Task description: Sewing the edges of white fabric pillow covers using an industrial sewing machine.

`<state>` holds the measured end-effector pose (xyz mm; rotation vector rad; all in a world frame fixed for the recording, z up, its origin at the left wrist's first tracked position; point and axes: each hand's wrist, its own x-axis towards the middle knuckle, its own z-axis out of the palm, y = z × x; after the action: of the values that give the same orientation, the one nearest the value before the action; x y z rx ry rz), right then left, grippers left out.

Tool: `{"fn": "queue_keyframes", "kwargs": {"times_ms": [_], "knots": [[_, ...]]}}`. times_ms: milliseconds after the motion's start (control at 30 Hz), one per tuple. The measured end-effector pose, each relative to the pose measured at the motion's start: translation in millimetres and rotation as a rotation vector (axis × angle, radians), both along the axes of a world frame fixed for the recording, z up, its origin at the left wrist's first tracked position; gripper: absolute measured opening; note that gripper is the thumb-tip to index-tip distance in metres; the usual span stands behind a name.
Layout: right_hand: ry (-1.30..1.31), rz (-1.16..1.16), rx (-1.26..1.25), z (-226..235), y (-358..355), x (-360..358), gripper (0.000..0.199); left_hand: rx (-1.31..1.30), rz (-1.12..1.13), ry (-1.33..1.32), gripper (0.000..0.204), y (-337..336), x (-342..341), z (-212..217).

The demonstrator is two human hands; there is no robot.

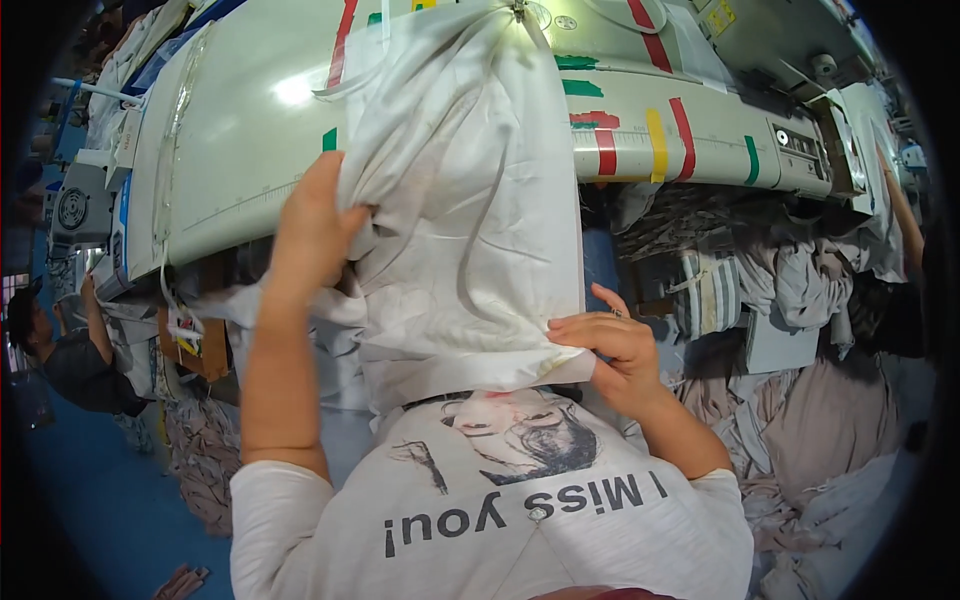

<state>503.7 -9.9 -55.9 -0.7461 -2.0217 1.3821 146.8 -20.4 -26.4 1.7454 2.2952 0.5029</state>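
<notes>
A long white cloth (455,210) hangs over the front edge of a pale sewing machine table (240,130) and drapes down to my lap. Its far end is bunched in folds under the machine's presser foot (519,12). My left hand (318,220) pinches the cloth's gathered left side near the table edge. Lower down, my right hand (618,350) grips the cloth's near right corner between thumb and fingers, with a ring on one finger. Some fingertips of the left hand are hidden by the folds.
Coloured tape strips (656,145) and a printed ruler mark the table. A control panel (798,150) sits at its right end. Piled cloth (835,420) lies at right, and more fabric heaps (208,460) lie on the left. Another person (80,355) works at far left.
</notes>
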Motion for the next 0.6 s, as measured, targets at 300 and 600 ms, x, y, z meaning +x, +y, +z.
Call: {"fn": "queue_keyframes", "kwargs": {"times_ms": [300,600], "knots": [[0.081,0.075,-0.318,17.5,6.7,-12.0,0.010,0.113,0.225,0.526,0.039,150.3,-158.1,49.1],[0.098,0.032,-0.607,-26.1,11.6,-15.3,0.011,0.101,0.262,0.307,0.031,120.8,-70.7,-14.1]]}}
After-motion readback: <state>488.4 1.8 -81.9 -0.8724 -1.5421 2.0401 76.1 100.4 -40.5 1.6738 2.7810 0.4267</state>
